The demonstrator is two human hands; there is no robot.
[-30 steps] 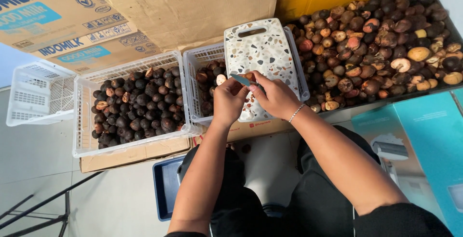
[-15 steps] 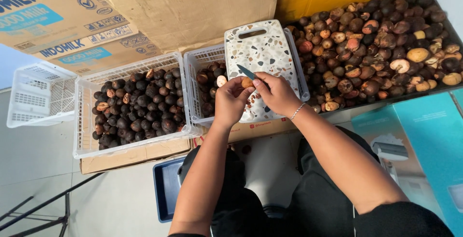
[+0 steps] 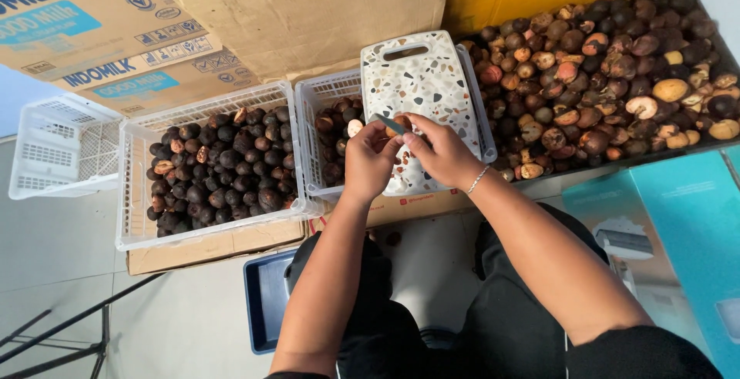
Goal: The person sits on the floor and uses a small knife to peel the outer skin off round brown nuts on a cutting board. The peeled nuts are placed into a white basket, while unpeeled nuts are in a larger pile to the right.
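1. Over the white speckled plastic cutting board (image 3: 422, 86), the left hand (image 3: 370, 161) and right hand (image 3: 441, 151) meet
2. Left grip is closed around a small brown round nut (image 3: 402, 122)
3. Right grip pinches a slim grey-bladed knife (image 3: 389, 124), its long axis slanting up-left, tip toward the white slatted plastic basket (image 3: 327, 95)
4. Another white basket of dark nuts (image 3: 212, 167) sits left

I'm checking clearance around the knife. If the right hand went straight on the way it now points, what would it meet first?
Probably the left hand, touching the right hand around a small brown nut; beyond lies the speckled cutting board.
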